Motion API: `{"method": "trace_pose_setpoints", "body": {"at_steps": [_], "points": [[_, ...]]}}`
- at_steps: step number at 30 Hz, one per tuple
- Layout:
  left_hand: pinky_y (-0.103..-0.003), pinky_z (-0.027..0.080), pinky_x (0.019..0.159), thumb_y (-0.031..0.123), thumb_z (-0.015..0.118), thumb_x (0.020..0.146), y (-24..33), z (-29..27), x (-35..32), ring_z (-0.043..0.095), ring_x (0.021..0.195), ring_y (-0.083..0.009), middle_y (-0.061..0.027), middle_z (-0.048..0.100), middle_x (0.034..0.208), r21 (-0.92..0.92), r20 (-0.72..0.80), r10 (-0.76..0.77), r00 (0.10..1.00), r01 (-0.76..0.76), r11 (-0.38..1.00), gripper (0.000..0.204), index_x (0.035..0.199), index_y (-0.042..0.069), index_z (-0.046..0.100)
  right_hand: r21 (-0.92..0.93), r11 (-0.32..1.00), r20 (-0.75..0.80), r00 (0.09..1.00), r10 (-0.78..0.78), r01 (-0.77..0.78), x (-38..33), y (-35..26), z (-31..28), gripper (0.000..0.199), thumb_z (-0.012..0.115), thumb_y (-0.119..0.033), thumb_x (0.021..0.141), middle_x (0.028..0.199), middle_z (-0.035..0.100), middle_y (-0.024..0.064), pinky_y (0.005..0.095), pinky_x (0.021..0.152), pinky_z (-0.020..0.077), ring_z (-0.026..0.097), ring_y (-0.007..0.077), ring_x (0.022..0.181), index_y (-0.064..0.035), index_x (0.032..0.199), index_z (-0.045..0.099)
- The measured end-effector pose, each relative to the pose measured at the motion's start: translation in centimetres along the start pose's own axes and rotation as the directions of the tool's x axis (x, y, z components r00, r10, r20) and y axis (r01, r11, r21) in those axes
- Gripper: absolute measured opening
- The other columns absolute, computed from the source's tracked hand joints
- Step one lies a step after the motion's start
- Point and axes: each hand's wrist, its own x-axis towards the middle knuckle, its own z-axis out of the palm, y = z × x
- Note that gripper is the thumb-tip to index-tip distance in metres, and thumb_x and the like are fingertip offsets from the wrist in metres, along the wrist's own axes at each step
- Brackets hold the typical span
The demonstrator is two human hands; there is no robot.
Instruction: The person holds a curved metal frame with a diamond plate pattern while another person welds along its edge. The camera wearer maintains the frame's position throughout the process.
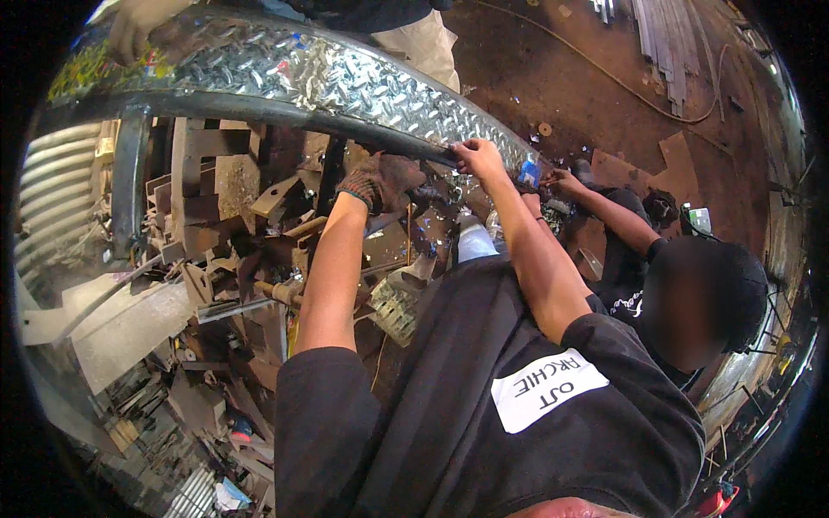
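Nearest the camera is the person's black shirt (pixel 484 406), with a white printed patch on the chest. Both forearms rise from it toward the diamond-pattern metal plate (pixel 345 78), which lies across a dark tube frame (pixel 259 108).

The right hand (pixel 477 158), bare, is at the plate's lower edge, fingers curled over the edge where it meets the frame tube; its grip is narrow and closed on the plate edge, apparently to keep the sheet seated on the frame.

The left hand (pixel 380 180), in a dark work glove, sits just below the same edge, to the left of the right hand. Its grip looks closed (on what, I cannot tell; the palm side is hidden).

Beneath the plate lies a heap of scrap steel offcuts (pixel 224 216). A co-worker (pixel 682 285) crouches beside the plate's right end, one hand (pixel 561 181) reaching to that end. Another person's hand (pixel 134 30) rests on the plate's far left edge, seemingly steadying it.
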Motion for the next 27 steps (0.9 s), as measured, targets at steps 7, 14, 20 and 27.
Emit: {"method": "trace_pose_setpoints", "body": {"at_steps": [7,14,20,27], "points": [[-0.039,0.051,0.088,0.012,0.065,0.070,0.4,-0.7,0.2,0.063,0.097,-0.0296,-0.0121,0.065,0.095,-0.049,0.094,-0.064,0.993,0.069,0.996,0.021,0.090,0.010,0.064,-0.068,0.995,0.076,0.994,0.078,-0.073,1.1,-1.4,-0.2,0.026,0.067,-0.022,0.084,0.067,0.061,0.0045,0.0262,0.048,0.0466,0.055,0.0120,0.053,0.0030,0.090,0.066],[-0.039,0.053,0.082,0.017,0.064,0.065,0.0,0.2,0.4,0.064,0.092,-0.0291,-0.0114,0.066,0.095,-0.107,-0.025,-0.107,0.994,0.104,0.989,0.025,0.089,0.012,0.067,0.135,0.970,0.211,0.962,0.171,-0.202,1.5,-1.7,-1.0,0.021,0.066,-0.021,0.085,0.066,0.056,0.0026,0.0264,0.045,0.0440,0.051,0.0108,0.051,-0.0001,0.086,0.063],[-0.039,0.051,0.085,0.014,0.063,0.065,0.3,-0.1,0.0,0.064,0.095,-0.0275,-0.0101,0.066,0.095,0.039,-0.017,-0.005,1.000,0.006,0.999,0.022,0.087,0.012,0.067,0.234,0.907,0.277,0.918,0.284,-0.351,1.9,-2.1,-1.0,0.022,0.067,-0.023,0.085,0.065,0.053,0.0017,0.0270,0.044,0.0442,0.050,0.0110,0.050,-0.0011,0.085,0.063],[-0.039,0.051,0.086,0.016,0.064,0.066,-0.4,0.7,0.5,0.063,0.095,-0.0276,-0.0095,0.066,0.093,-0.046,-0.015,0.016,1.000,-0.017,0.999,0.023,0.089,0.012,0.066,0.203,0.937,0.248,0.941,0.231,-0.284,1.2,-2.6,-1.1,0.021,0.064,-0.022,0.088,0.065,0.052,0.0013,0.0263,0.044,0.0441,0.050,0.0110,0.049,-0.0013,0.085,0.063]]}}
